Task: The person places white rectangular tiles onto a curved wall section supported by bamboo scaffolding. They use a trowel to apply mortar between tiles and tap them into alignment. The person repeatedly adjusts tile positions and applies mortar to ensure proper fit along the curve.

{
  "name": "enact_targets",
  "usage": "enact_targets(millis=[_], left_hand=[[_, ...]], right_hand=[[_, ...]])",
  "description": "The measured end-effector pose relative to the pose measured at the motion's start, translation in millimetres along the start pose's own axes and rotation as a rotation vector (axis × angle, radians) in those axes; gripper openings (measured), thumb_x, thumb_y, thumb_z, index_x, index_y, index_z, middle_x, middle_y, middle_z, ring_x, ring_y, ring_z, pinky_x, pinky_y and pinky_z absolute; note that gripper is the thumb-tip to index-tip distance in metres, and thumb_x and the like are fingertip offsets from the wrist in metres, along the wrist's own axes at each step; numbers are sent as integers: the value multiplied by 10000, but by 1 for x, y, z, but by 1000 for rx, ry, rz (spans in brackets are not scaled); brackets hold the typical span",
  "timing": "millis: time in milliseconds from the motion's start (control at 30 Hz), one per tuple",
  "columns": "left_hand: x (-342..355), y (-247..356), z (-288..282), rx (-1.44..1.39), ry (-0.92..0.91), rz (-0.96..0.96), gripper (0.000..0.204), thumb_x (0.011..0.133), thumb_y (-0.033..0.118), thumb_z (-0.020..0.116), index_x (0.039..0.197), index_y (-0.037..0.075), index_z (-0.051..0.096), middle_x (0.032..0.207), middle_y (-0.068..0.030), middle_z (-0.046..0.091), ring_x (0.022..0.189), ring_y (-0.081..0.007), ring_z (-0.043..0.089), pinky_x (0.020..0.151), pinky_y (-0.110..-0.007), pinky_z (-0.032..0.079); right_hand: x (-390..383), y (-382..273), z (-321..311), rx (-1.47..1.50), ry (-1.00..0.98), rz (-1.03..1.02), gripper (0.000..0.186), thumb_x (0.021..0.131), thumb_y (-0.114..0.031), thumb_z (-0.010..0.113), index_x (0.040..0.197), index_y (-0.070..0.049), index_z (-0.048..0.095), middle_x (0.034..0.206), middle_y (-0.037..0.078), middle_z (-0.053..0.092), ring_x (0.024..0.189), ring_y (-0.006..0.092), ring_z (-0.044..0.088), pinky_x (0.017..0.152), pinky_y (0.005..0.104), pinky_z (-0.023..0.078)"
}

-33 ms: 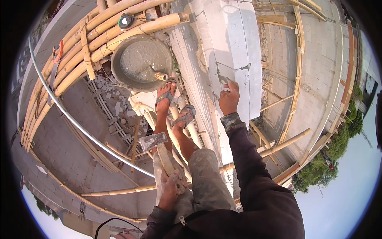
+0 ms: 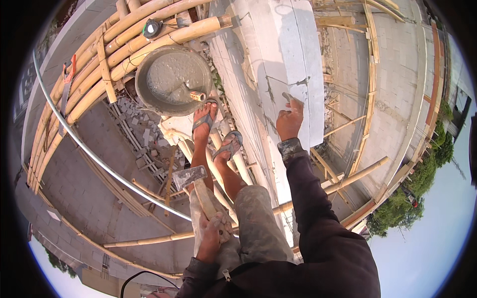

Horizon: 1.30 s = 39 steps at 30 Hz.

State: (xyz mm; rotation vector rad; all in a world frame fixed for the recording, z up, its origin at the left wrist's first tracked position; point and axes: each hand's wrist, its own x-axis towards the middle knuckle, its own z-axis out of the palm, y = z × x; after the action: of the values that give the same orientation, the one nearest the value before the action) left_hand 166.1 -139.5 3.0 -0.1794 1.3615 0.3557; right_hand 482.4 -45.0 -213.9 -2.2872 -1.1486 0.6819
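Note:
My left hand [image 2: 211,236] is closed around the wooden handle of a hammer [image 2: 190,177], whose blocky metal head points up and away above my left leg. A crusty grey lump [image 2: 226,229] shows beside that hand; its kind is unclear. Over the pale block wall [image 2: 305,116], my right hand [image 2: 289,120] is closed, with a short grey tip sticking out at its top, which may be a tool or a mortar-coated finger. Dark mortar smears [image 2: 270,89] mark the joints just beyond it.
A bucket of wet mortar [image 2: 139,82] stands by my feet, a patterned handle [image 2: 198,95] poking out. Bamboo poles [image 2: 174,36] carry a tape measure [image 2: 152,28] and an orange-handled saw [image 2: 67,89]. Rubble [image 2: 144,126] lies far below, with a bamboo rail [image 2: 357,175] at right.
My right hand has shifted slightly right and nearer over the block wall, uncovering more of the mortar-smeared joint. My left hand and the hammer stay almost in place.

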Motion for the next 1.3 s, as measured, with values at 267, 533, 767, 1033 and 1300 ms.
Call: enact_targets(millis=[267,533,767,1033,1300], left_hand=[[13,11,0,84,6,-14,288,925,186,628,1102,62,438,767,-31,524,571,-160,568,530,-308,493],[13,16,0,38,57,-27,236,930,140,600,1073,58,431,749,-52,530,543,-176,561,501,-327,494],[13,23,-2,-4,40,-36,228,935,138,601,1076,68,437,751,-39,517,566,-164,557,528,-321,502],[17,26,-10,-35,49,-33,201,937,154,612,1049,60,475,749,-45,530,580,-170,573,530,-322,502],[16,30,-6,-42,53,-10,173,926,145,629,986,49,498,735,-47,540,551,-181,566,525,-342,502]], right_hand=[[74,41,0,-351,297,-23,511,684,32,550,1194,16,569,1161,231,482,1097,423,491,926,493,451],[71,32,-3,-568,172,33,630,721,-11,566,1349,-6,504,1220,223,469,1110,390,498,909,472,467],[74,10,14,-1046,54,163,615,886,-142,514,1466,0,368,1326,180,467,1141,308,494,896,427,453],[85,-12,-2,-1467,-458,71,476,942,-206,503,1376,-12,515,1238,126,543,1102,261,499,892,489,403],[58,-12,-16,-992,-272,196,596,898,-165,501,1464,-19,384,1155,144,578,1041,294,570,866,488,420]])
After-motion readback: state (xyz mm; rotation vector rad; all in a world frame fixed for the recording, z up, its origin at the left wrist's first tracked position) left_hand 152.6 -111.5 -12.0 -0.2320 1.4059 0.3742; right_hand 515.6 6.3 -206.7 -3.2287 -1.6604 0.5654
